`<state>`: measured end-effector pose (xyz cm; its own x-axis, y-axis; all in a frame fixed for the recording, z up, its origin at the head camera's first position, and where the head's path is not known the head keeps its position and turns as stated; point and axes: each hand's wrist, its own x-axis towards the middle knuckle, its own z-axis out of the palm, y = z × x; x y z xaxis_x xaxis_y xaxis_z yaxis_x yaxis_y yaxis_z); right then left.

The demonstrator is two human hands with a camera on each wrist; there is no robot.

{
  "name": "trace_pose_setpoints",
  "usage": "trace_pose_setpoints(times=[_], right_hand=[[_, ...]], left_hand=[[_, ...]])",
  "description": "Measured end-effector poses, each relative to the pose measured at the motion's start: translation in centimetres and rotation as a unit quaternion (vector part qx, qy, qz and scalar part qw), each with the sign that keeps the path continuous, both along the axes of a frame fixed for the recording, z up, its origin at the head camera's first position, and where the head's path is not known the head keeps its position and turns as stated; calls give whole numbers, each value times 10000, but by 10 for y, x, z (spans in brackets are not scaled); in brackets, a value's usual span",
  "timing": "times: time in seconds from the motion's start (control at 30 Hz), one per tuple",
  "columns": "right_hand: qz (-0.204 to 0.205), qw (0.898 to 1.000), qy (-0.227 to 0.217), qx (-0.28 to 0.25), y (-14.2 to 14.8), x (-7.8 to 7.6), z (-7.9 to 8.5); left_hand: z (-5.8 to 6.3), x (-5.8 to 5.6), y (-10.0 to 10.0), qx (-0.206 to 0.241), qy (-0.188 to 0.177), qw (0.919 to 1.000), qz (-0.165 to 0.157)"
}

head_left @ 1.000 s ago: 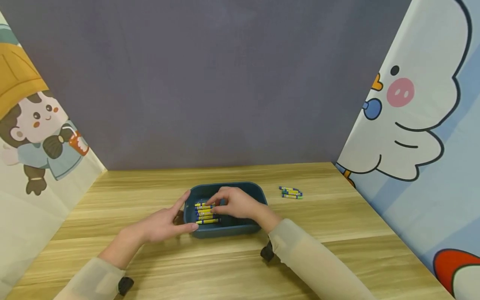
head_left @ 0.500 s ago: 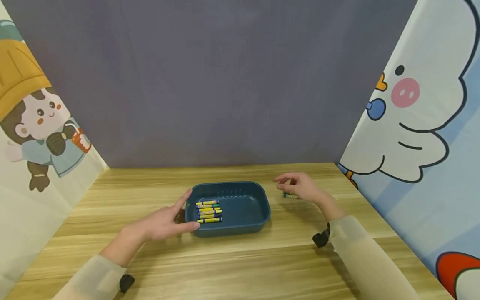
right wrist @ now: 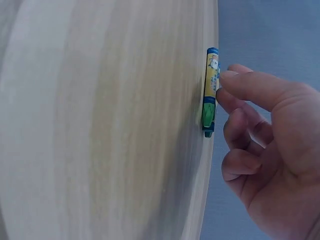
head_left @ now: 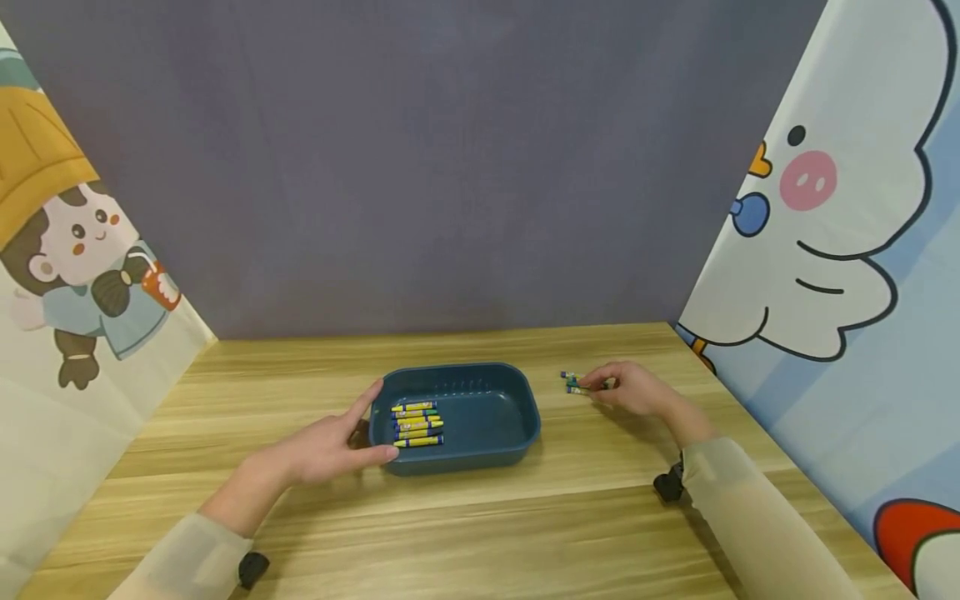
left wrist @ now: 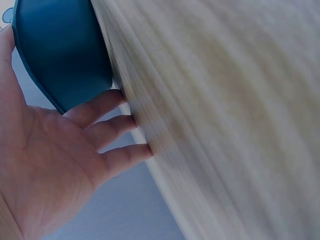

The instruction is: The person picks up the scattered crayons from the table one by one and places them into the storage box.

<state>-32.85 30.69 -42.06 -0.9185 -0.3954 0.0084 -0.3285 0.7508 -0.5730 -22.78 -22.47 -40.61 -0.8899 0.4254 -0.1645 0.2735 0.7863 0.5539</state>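
Observation:
A dark teal plastic box stands on the wooden table. Several yellow-and-blue wrapped crayons lie side by side in its left half. At the box's left end my left hand rests with thumb and index finger spread along the corners; in the left wrist view the other fingers reach down to the tabletop. To the right of the box, my right hand is at a small group of crayons. In the right wrist view its thumb and bent fingers are close beside a green-tipped crayon; whether they pinch one is unclear.
The wood-grain table ends at a grey backdrop. Printed cartoon panels stand at the left and right sides. A black wrist camera sits under the right sleeve, another under the left.
My right hand has left the inside of the box and moved right to the crayons on the table, then lowered beside them. The left hand stays at the box.

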Motion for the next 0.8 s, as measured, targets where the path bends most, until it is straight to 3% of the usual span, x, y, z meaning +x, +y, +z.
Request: trace_pose_setpoints(times=[0.63,0.8], right_hand=[[-20,9991,71,427,5,3,-5],[33,9993,257,275,4,2,-7]], left_hand=[[-1,-1,0,19,22,10000,-4],[0,0,0,23,7,10000,15]])
